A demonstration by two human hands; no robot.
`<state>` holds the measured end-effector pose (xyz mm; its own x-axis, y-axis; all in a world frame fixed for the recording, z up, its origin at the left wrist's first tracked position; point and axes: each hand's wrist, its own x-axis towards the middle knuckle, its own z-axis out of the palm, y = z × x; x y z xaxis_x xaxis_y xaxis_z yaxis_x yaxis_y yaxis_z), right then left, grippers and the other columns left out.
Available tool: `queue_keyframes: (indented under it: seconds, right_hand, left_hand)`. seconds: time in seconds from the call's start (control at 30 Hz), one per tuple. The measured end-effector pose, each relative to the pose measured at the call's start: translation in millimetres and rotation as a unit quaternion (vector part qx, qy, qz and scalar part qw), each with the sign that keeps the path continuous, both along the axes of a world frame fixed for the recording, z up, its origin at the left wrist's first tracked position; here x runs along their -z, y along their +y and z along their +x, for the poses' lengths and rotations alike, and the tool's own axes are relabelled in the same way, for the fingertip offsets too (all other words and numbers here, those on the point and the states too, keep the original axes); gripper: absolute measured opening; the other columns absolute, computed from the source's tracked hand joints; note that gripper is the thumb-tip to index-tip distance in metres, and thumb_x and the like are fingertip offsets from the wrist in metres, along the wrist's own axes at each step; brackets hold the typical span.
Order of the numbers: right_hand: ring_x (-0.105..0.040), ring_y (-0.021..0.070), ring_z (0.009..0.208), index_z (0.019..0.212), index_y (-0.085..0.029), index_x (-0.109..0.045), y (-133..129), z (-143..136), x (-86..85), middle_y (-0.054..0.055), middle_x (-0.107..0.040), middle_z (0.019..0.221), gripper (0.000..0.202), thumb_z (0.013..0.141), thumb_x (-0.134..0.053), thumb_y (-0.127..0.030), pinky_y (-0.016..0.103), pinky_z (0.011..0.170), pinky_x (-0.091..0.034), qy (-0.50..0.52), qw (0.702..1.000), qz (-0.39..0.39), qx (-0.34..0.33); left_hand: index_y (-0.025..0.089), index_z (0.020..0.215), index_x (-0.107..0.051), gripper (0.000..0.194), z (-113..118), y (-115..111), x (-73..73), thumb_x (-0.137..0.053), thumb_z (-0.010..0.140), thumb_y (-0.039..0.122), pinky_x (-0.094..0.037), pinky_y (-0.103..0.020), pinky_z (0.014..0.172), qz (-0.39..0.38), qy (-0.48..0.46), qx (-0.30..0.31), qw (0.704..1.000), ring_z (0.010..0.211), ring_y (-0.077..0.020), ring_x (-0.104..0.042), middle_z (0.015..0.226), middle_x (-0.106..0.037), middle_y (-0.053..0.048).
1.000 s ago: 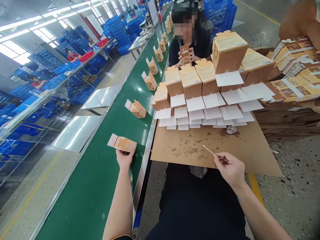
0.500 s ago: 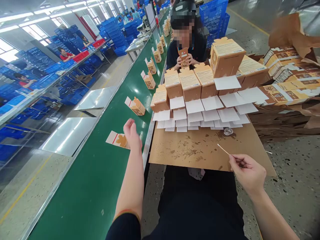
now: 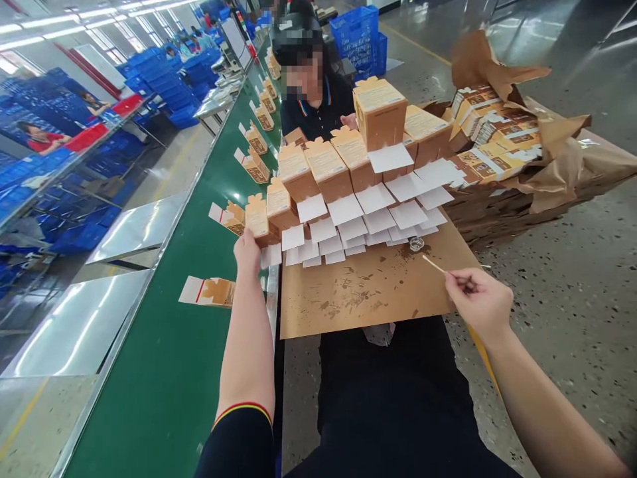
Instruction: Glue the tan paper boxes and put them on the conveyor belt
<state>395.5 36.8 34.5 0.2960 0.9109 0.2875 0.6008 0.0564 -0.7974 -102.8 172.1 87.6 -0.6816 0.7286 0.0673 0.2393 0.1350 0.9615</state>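
Note:
My left hand point(image 3: 247, 252) is closed on the near side of a brown carton point(image 3: 257, 214) at the left end of the stacked cartons point(image 3: 323, 169). White flaps point(image 3: 346, 209) hang from the stack toward me. Between the fingertips of my right hand point(image 3: 480, 299) is a thin cotton swab point(image 3: 434, 263), its tip pointing left over the brown cardboard sheet point(image 3: 398, 302). A small clear dish point(image 3: 416, 244) sits near the swab's tip, beside wet spots on the sheet. On the green conveyor belt point(image 3: 164, 358), left of my forearm, stands an open carton point(image 3: 216, 292).
A row of open cartons point(image 3: 256, 166) runs up the belt. Across the stack sits a co-worker point(image 3: 316, 99), partly hidden by it. Flat cartons in bundles point(image 3: 497, 133) lie on brown wrapping paper at the right. Blue crates point(image 3: 355, 40) stand behind.
My left hand has moved from above the belt to the end carton and closed on it, and that carton has shifted left. My right hand still holds the swab. The view has turned right.

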Motion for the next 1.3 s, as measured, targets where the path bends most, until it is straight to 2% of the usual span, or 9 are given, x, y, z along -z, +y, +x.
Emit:
queue_keyframes:
  seconds: [0.1,0.2,0.27,0.4,0.6,0.77,0.87,1.03,1.3]
  right_hand:
    - [-0.071,0.024,0.065,0.082,-0.026,-0.073,36.3,7.4,-5.0,0.006,-0.074,0.072,0.031,0.094,-0.069,-0.055,0.038,0.071,-0.063,-0.061,0.998,-0.034,-0.011]
    - [-0.069,0.0232,0.065,0.076,-0.026,-0.066,68.9,7.6,-8.1,0.007,-0.072,0.069,0.026,0.09,-0.069,-0.048,0.038,0.073,-0.06,-0.108,0.99,-0.074,-0.053]
    - [-0.068,0.0237,0.065,0.071,-0.027,-0.061,83.6,6.2,-9.5,0.007,-0.071,0.066,0.026,0.088,-0.069,-0.044,0.038,0.072,-0.058,-0.13,0.984,-0.09,-0.08]
    - [-0.068,0.0252,0.067,0.068,-0.028,-0.059,93.6,10.9,-11.7,0.01,-0.07,0.065,0.027,0.088,-0.073,-0.041,0.038,0.071,-0.054,-0.144,0.98,-0.105,-0.094]
    - [-0.071,0.0245,0.067,0.083,-0.026,-0.074,55.1,0.3,-6.6,0.009,-0.076,0.075,0.02,0.094,-0.073,-0.042,0.039,0.072,-0.061,-0.088,0.991,-0.058,-0.08]
    - [-0.071,0.0186,0.063,0.087,-0.026,-0.076,-14.5,-80.0,17.6,0.002,-0.077,0.076,0.019,0.103,-0.067,-0.033,0.031,0.06,-0.06,0.027,0.955,-0.033,-0.294]
    - [-0.065,0.0149,0.059,0.082,-0.025,-0.068,-38.9,-119.0,32.6,0.0,-0.071,0.071,0.022,0.103,-0.062,-0.021,0.027,0.059,-0.055,0.025,0.936,-0.006,-0.352]
    - [-0.061,0.0153,0.059,0.078,-0.025,-0.061,-36.1,-121.0,43.7,0.0,-0.067,0.068,0.023,0.101,-0.06,-0.018,0.028,0.059,-0.051,-0.021,0.928,-0.016,-0.371]
    - [-0.067,0.0168,0.062,0.082,-0.026,-0.067,-20.4,-102.3,41.7,0.001,-0.072,0.071,0.022,0.104,-0.063,-0.025,0.028,0.063,-0.057,0.028,0.956,-0.015,-0.292]
  left_hand:
    - [0.018,0.1,-0.072,0.046,-3.6,-61.7,8.7,-0.07,0.099,0.064,-0.06,-0.037,0.093,0.026,-0.041,-0.015,0.999,0.106,-0.0271,-0.074,0.105,-0.078,-0.012]
    - [0.019,0.113,-0.078,0.048,8.3,-132.6,28.7,-0.087,0.087,0.059,-0.061,-0.043,0.106,0.062,-0.149,0.047,0.986,0.125,-0.0323,-0.076,0.125,-0.082,-0.015]
    - [0.02,0.121,-0.08,0.059,22.1,-172.3,43.7,-0.098,0.075,0.053,-0.061,-0.049,0.111,0.039,-0.231,0.086,0.968,0.13,-0.0372,-0.076,0.133,-0.082,-0.017]
    - [0.024,0.127,-0.08,0.072,55.0,-213.9,62.8,-0.107,0.064,0.049,-0.063,-0.059,0.111,-0.038,-0.329,0.144,0.932,0.131,-0.0426,-0.077,0.141,-0.081,-0.018]
    - [0.026,0.136,-0.075,0.079,99.7,-197.7,68.3,-0.109,0.068,0.046,-0.055,-0.058,0.126,0.007,-0.321,0.152,0.935,0.147,-0.0396,-0.069,0.148,-0.076,-0.017]
    - [0.023,0.129,-0.076,0.076,116.5,-178.7,72.8,-0.111,0.065,0.045,-0.055,-0.054,0.126,-0.012,-0.299,0.15,0.942,0.143,-0.0376,-0.072,0.146,-0.077,-0.017]
    - [0.022,0.128,-0.076,0.075,116.4,-176.1,75.5,-0.111,0.065,0.045,-0.054,-0.055,0.127,-0.015,-0.294,0.153,0.943,0.145,-0.0384,-0.071,0.148,-0.076,-0.017]
    - [0.022,0.13,-0.076,0.074,114.3,-177.2,80.2,-0.109,0.068,0.044,-0.053,-0.056,0.127,-0.015,-0.286,0.151,0.946,0.143,-0.0389,-0.072,0.145,-0.077,-0.017]
    - [0.024,0.136,-0.073,0.079,127.2,-182.3,80.7,-0.108,0.069,0.048,-0.057,-0.056,0.123,0.007,-0.229,0.145,0.963,0.136,-0.0373,-0.075,0.146,-0.076,-0.017]
